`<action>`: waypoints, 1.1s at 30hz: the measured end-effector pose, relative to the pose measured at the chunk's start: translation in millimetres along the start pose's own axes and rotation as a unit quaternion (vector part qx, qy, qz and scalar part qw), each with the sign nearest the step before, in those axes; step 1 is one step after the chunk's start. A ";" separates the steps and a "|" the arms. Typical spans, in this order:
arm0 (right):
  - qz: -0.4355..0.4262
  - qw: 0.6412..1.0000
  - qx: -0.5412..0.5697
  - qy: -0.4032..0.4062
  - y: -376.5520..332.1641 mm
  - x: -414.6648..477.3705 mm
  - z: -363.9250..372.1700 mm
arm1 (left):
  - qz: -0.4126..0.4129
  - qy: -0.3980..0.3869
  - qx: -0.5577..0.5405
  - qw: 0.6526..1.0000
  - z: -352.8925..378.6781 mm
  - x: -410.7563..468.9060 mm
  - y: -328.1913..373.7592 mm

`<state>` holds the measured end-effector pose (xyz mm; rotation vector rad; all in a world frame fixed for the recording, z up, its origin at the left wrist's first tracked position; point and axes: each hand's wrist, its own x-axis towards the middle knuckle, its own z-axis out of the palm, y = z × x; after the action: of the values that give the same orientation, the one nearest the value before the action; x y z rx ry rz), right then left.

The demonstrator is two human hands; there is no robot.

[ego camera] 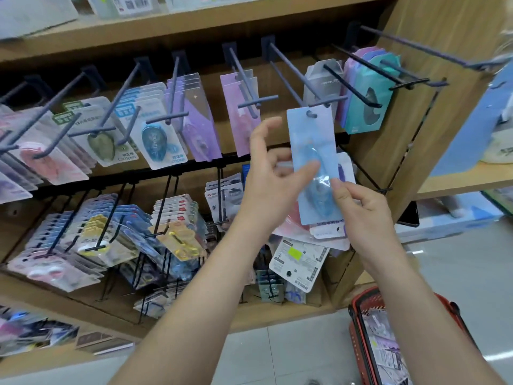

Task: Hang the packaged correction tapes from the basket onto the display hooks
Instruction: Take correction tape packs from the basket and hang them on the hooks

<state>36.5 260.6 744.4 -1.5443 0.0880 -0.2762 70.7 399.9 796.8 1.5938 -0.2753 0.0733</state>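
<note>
Just above the pinch of the right hand (361,207), whose thumb and curled fingers grasp its lower right edge, the blue packaged correction tape (313,151) rises slightly tilted, its hang hole at the tip of a dark metal hook (294,70). Left of that grip, the left hand (269,176) lays its thumb on the glossy card face, index finger raised; whether it pinches cannot be told. Behind stand wooden shelves (416,120) hung with carded packs. Below the right forearm, a red plastic basket (354,323) sits on pale floor tiles (291,351).
</note>
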 end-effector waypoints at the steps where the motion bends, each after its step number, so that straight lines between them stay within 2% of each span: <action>1: 0.000 1.000 0.008 0.003 -1.7 -0.1 -0.2 | 0.011 -0.018 0.031 0.999 0.0 -8.7 -3.0; 3: 0.004 1.000 0.018 0.010 -3.2 0.5 -1.2 | 0.000 -0.016 0.061 0.998 4.2 -15.9 -8.4; 7: 0.016 0.999 -0.014 0.031 1.7 2.9 -11.6 | -0.033 0.062 0.018 0.997 7.9 0.5 -11.2; 12: 0.013 0.997 -0.057 0.046 1.1 -2.7 -29.4 | -0.025 0.113 0.104 0.988 9.6 42.6 -22.9; 16: -0.006 0.998 -0.056 0.024 -2.5 -5.5 -37.2 | -0.041 0.120 0.140 0.982 8.3 60.2 -29.6; 20: -0.032 0.999 -0.030 0.010 -1.6 -5.3 -40.4 | -0.063 0.103 0.183 0.976 5.3 37.2 -38.1; 22: -0.035 0.999 -0.009 0.011 1.0 -5.4 -40.5 | -0.125 0.045 0.140 0.981 5.9 9.2 -39.2; 24: -0.042 0.999 -0.001 0.021 2.6 -5.5 -38.9 | -0.211 -0.042 0.047 0.975 6.7 -18.5 -40.0; 26: -0.051 0.998 0.003 0.033 4.8 -5.6 -36.8 | -0.252 -0.077 -0.062 0.963 6.3 -34.5 -38.7; 28: -0.065 0.997 0.005 0.045 7.0 -6.8 -33.7 | -0.242 -0.067 -0.107 0.962 4.2 -37.9 -38.6; 33: -0.070 0.993 0.003 0.091 8.9 -6.3 -27.6 | -0.181 0.017 -0.056 0.982 -0.4 -39.0 -39.5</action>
<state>25.2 235.3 734.0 -1.5200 0.1229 -0.5284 41.7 406.1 749.9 1.5068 0.0397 -0.1933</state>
